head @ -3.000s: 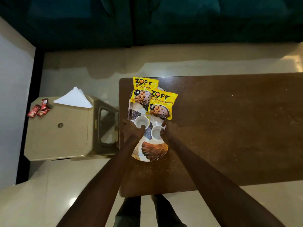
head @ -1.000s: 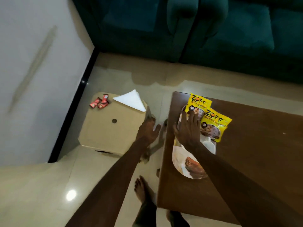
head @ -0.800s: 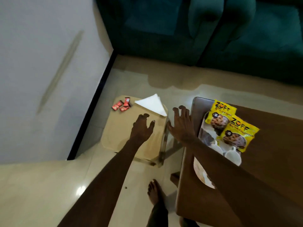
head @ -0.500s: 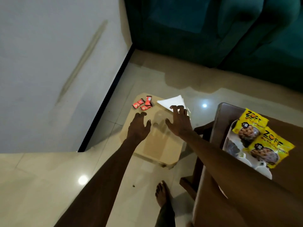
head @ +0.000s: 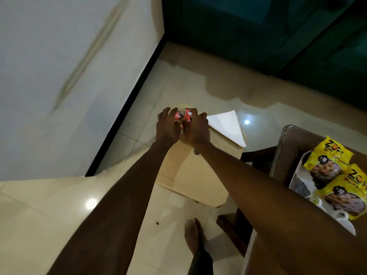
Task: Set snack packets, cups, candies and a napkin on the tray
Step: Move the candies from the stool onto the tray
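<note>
Pale floor tiles (head: pixel 139 124) and a white wall (head: pixel 59 76) filled the left of the view, with a dark teal sofa (head: pixel 258 36) across the far side. Half a second before, both hands had hovered spread over the beige stool (head: pixel 198 175); now they had closed in together at its far corner.

Left hand (head: pixel 167 127): fingers curled over a red candy (head: pixel 178 116), touching it. Whether the grip had actually closed on the wrapper could not be told.

Right hand (head: pixel 196 129), just beside the left: fingers bent round a second candy (head: pixel 187 117); closure likewise unclear. A third red scrap showed between the two palms.

Right of that grip, touching distance away, the folded white napkin (head: pixel 226 126) lay untouched on the stool's edge.

Far right, well apart from either grip, on the brown tabletop (head: pixel 286 139): the patterned tray (head: pixel 297 185), carrying two yellow snack packets (head: pixel 325 165) and white cups (head: pixel 341 217) at its near end.

Judgement: packets and cups done; candy pickup was under way, napkin remaining. Both must be carried rightward to the tray.
</note>
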